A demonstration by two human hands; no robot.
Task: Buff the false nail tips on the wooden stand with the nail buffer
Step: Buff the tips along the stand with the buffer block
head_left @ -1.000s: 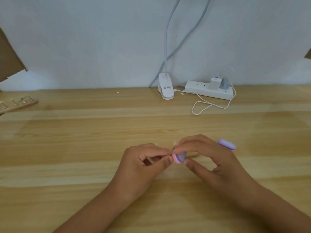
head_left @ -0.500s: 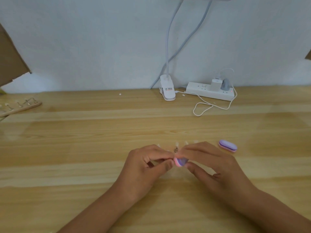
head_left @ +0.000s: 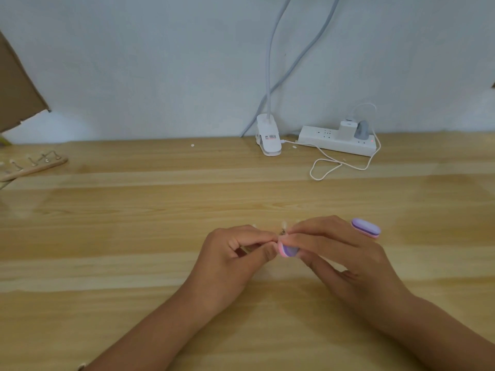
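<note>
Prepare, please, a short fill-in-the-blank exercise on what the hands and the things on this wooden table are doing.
1. The right hand pinches a small nail buffer coloured pink and ____.
2. A second oval purple buffer lies on the light wooden table to the ____ of that hand.
3. The long wooden stand with metal clips lies at the table's far ____ edge.
Missing words: purple; right; left.
</note>
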